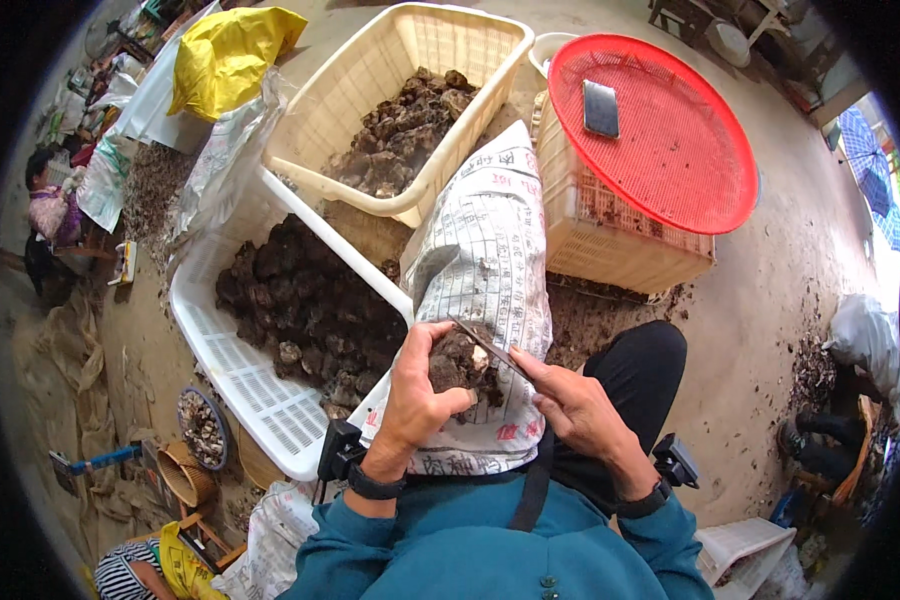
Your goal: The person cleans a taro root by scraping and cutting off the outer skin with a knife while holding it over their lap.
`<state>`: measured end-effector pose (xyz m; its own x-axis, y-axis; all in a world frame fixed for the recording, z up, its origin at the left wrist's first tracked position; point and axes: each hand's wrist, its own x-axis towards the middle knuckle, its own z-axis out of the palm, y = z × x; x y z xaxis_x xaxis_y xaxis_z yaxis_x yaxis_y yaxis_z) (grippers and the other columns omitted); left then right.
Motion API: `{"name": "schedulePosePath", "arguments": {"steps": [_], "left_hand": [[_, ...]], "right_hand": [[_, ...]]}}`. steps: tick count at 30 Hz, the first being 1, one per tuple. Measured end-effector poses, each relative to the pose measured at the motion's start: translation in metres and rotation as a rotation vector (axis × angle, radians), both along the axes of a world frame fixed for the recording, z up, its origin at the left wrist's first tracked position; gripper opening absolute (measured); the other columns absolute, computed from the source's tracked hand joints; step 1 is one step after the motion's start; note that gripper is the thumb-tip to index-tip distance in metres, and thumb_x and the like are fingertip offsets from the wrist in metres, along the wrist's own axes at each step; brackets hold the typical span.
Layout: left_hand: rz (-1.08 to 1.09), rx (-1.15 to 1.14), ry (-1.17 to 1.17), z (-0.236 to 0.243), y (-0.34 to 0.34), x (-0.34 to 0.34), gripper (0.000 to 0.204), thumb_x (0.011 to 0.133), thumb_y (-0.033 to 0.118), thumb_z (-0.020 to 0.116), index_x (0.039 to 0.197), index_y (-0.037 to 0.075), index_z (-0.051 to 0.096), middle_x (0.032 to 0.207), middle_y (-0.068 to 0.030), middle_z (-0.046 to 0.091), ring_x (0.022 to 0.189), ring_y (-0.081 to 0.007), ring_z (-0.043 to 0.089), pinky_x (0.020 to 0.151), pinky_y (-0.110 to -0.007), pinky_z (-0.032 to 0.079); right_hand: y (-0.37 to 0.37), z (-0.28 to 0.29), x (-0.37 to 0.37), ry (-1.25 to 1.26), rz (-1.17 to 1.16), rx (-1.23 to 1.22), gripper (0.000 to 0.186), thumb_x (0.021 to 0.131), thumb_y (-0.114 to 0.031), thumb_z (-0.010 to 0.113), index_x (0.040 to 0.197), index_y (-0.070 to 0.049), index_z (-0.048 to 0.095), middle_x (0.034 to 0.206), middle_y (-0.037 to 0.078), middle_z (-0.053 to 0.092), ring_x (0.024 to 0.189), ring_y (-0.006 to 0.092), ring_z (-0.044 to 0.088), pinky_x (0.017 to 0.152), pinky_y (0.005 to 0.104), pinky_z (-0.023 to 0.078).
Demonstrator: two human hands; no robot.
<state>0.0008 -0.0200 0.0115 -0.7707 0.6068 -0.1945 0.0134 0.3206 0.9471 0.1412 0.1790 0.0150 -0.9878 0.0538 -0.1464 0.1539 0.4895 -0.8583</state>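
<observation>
In the head view, the left hand [415, 395] cups a dark, crusty lump [455, 365], its thumb and forefinger spread wide around it; the other fingers pass underneath, and their tips cannot be made out. The right hand [585, 415] has its fingers curled tightly round a thin knife [493, 350], whose handle is mostly hidden in the grip. The blade slants across the upper right of the lump; whether its edge bites in is hard to tell. The lump sits over a printed white sack [485, 250] spread across the lap, which covers part of the person's dark trousers [645, 370].

The black rim of the lens cuts off the surroundings. At the left, a seated co-worker [50, 205] is small and indistinct; at the lower left, only part of a striped garment [125, 570] shows.

Left of the sack, the rim of a white basket [220, 370] full of dark lumps comes close to the left forearm. A cream basket [320, 110] stands beyond it, and a red tray [670, 140] bearing a phone [600, 110] overhangs a cream crate [620, 240]. Above the lump, the sack leaves some room between these rims; the widest stretch of floor [760, 350] lies to the right, past the knee.
</observation>
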Motion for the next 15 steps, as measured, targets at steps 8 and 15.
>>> {"name": "schedulePosePath", "arguments": {"steps": [8, 15], "left_hand": [[0.015, -0.023, 0.1, 0.0, 0.001, 0.004, 0.072, 0.06, 0.008, 0.073, 0.127, 0.001, 0.048, 0.11, -0.0095, 0.056, 0.105, -0.0201, 0.056, 0.098, -0.033, 0.045], [0.019, -0.034, 0.287, -0.005, 0.007, 0.012, 0.07, 0.062, 0.008, 0.071, 0.127, 0.0, 0.048, 0.114, -0.012, 0.054, 0.108, -0.0231, 0.055, 0.099, -0.034, 0.044]], "right_hand": [[-0.014, 0.012, -0.027, -0.07, -0.02, -0.015, 0.066, 0.092, -0.01, 0.058, 0.154, -0.02, 0.037, 0.115, 0.023, 0.064, 0.103, 0.0413, 0.063, 0.087, 0.0453, 0.05], [-0.023, 0.002, -0.03, -0.005, -0.157, -0.038, 0.061, 0.093, -0.007, 0.054, 0.151, -0.017, 0.042, 0.125, 0.023, 0.063, 0.11, 0.0395, 0.063, 0.094, 0.0433, 0.05]]}}
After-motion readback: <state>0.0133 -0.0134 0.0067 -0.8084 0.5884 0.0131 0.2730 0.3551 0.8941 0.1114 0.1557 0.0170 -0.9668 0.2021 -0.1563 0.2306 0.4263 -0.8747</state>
